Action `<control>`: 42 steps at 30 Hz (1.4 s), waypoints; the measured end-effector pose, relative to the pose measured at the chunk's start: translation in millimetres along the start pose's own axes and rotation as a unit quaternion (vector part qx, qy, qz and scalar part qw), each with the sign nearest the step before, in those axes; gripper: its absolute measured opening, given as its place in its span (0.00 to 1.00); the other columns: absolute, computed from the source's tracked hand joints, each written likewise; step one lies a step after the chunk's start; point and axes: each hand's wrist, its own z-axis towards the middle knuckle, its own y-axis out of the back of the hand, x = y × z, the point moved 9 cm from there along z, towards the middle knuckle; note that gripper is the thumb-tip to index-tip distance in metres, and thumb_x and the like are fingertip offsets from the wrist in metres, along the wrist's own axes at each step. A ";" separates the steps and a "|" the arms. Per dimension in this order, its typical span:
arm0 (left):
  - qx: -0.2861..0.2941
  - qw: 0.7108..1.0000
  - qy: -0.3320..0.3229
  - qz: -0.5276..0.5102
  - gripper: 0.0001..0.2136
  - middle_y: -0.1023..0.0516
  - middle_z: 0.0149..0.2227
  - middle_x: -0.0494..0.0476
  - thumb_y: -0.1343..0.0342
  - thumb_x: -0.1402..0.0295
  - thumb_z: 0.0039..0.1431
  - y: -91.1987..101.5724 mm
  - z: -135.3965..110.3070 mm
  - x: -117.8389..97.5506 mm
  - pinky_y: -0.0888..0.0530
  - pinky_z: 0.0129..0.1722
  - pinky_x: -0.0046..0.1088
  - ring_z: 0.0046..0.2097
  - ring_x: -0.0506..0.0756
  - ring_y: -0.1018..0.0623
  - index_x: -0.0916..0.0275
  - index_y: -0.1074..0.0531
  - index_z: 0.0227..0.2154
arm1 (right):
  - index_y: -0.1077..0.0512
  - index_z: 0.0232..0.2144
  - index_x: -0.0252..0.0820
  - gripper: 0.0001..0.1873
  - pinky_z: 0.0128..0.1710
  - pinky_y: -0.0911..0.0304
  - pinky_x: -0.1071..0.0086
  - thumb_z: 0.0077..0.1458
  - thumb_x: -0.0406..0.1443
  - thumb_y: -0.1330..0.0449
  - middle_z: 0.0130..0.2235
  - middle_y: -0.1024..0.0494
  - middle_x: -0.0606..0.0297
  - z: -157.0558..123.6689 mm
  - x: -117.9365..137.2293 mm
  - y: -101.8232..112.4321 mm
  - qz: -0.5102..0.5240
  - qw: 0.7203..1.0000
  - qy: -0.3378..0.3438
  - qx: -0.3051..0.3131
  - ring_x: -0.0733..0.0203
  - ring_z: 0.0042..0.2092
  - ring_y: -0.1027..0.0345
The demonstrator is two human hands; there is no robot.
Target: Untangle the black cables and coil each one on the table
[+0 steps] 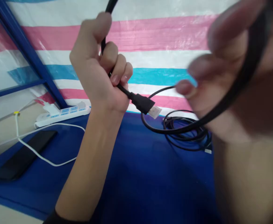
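Observation:
A black HDMI cable (148,128) runs between my two hands. My left hand (101,65), raised in the middle of the view, is closed around the cable near one end. Below its little finger hangs the plug (142,102), with a pale, see-through cap over its tip. Very near the camera on the right, my right hand (222,81) is blurred, its fingers curled on the cable. One thick stretch of cable crosses its palm, and a thinner-looking stretch passes behind its fingertips. The cable's other end is out of sight.
On the blue tabletop (150,174) behind my right hand lies a coiled black cable (185,137). A white power strip (64,113) with a plugged-in white cord (50,161) and a black phone-like slab (24,155) are at left. A blue frame (31,49) and striped sheet (160,34) stand behind.

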 end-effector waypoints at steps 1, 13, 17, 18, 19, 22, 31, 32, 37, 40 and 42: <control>-0.024 0.999 0.025 -0.014 0.16 0.64 0.20 0.45 0.58 0.74 0.63 5.4 1.5 5.6 0.50 0.15 0.25 0.16 0.44 0.56 0.60 0.49 0.19 | 0.30 0.37 0.70 0.21 0.34 0.36 0.67 0.58 0.50 0.63 0.53 0.32 1.04 -0.3 -8.6 -17.8 0.002 0.999 -0.038 0.028 0.55 0.60 0.43; -0.091 0.969 0.158 -0.167 0.17 0.62 0.14 0.41 0.57 0.75 0.65 26.1 3.8 49.4 0.46 0.14 0.19 0.14 0.43 0.52 0.60 0.52 0.20 | 0.37 0.46 0.53 0.26 0.53 0.36 0.59 0.45 0.27 0.40 0.45 0.23 0.71 -13.4 -55.1 -97.4 0.314 0.947 -0.013 0.060 0.57 0.53 0.31; -0.092 0.981 0.153 -0.073 0.09 0.62 0.15 0.43 0.52 0.79 0.59 21.7 -0.2 53.0 0.47 0.15 0.23 0.15 0.46 0.48 0.57 0.39 0.30 | 0.36 0.40 0.51 0.22 0.53 0.37 0.58 0.43 0.25 0.44 0.36 0.21 0.72 -10.7 -62.4 -92.5 0.324 0.945 -0.036 0.007 0.57 0.48 0.29; -0.091 0.981 0.161 -0.054 0.09 0.61 0.15 0.43 0.51 0.79 0.57 21.6 -0.3 55.6 0.47 0.15 0.23 0.15 0.46 0.47 0.57 0.38 0.31 | 0.36 0.40 0.50 0.21 0.54 0.37 0.59 0.43 0.25 0.44 0.33 0.22 0.73 -10.2 -61.3 -90.8 0.327 0.944 -0.035 0.005 0.58 0.47 0.29; -0.086 0.981 0.169 -0.038 0.08 0.60 0.15 0.43 0.51 0.79 0.56 22.3 0.4 57.7 0.47 0.14 0.23 0.15 0.46 0.45 0.57 0.38 0.32 | 0.37 0.39 0.49 0.22 0.54 0.38 0.59 0.42 0.24 0.44 0.30 0.23 0.73 -9.5 -59.0 -88.4 0.330 0.943 -0.033 0.005 0.58 0.46 0.28; -0.029 0.982 0.183 0.032 0.07 0.57 0.14 0.41 0.51 0.79 0.55 25.9 7.8 56.4 0.50 0.13 0.21 0.15 0.44 0.48 0.60 0.36 0.32 | 0.38 0.41 0.47 0.26 0.50 0.36 0.59 0.38 0.23 0.47 0.23 0.26 0.74 -6.9 -45.4 -77.5 0.321 0.946 -0.023 0.035 0.58 0.36 0.27; 0.338 0.835 0.040 0.432 0.17 0.35 0.18 0.44 0.41 0.81 0.49 -19.0 -14.6 23.6 0.43 0.16 0.15 0.19 0.45 0.32 0.59 0.26 0.42 | 0.37 0.49 0.44 0.39 0.13 0.52 0.69 0.28 0.26 0.51 0.16 0.29 0.71 -4.8 -40.4 -43.6 0.148 0.970 -0.138 0.138 0.62 0.12 0.44; 0.346 0.845 0.034 0.407 0.19 0.34 0.20 0.44 0.42 0.81 0.49 -25.7 -18.9 22.5 0.40 0.17 0.16 0.20 0.46 0.31 0.58 0.28 0.44 | 0.38 0.49 0.46 0.39 0.11 0.53 0.70 0.28 0.26 0.51 0.18 0.27 0.70 -6.4 -42.6 -46.8 0.150 0.964 -0.150 0.157 0.63 0.12 0.43; 0.413 0.861 0.064 0.290 0.21 0.26 0.42 0.47 0.44 0.84 0.49 -44.7 -35.8 27.6 0.31 0.25 0.16 0.33 0.47 0.24 0.56 0.27 0.43 | 0.34 0.43 0.49 0.35 0.09 0.50 0.73 0.28 0.24 0.51 0.24 0.23 0.70 -7.9 -42.2 -52.1 0.179 0.954 -0.157 0.182 0.64 0.14 0.39; 0.422 0.858 0.094 0.278 0.22 0.24 0.40 0.46 0.46 0.89 0.45 -45.9 -39.6 29.0 0.35 0.23 0.10 0.39 0.47 0.24 0.59 0.24 0.39 | 0.32 0.41 0.46 0.31 0.11 0.44 0.72 0.29 0.25 0.49 0.28 0.23 0.67 -2.6 -43.4 -37.6 0.174 0.964 -0.161 0.121 0.63 0.18 0.37; 0.385 0.870 0.131 0.279 0.18 0.25 0.31 0.48 0.47 0.90 0.45 -42.4 -37.9 31.4 0.37 0.22 0.11 0.37 0.49 0.24 0.63 0.23 0.33 | 0.31 0.39 0.47 0.28 0.10 0.44 0.72 0.31 0.25 0.48 0.29 0.24 0.67 0.3 -43.7 -31.0 0.167 0.968 -0.160 0.102 0.63 0.18 0.37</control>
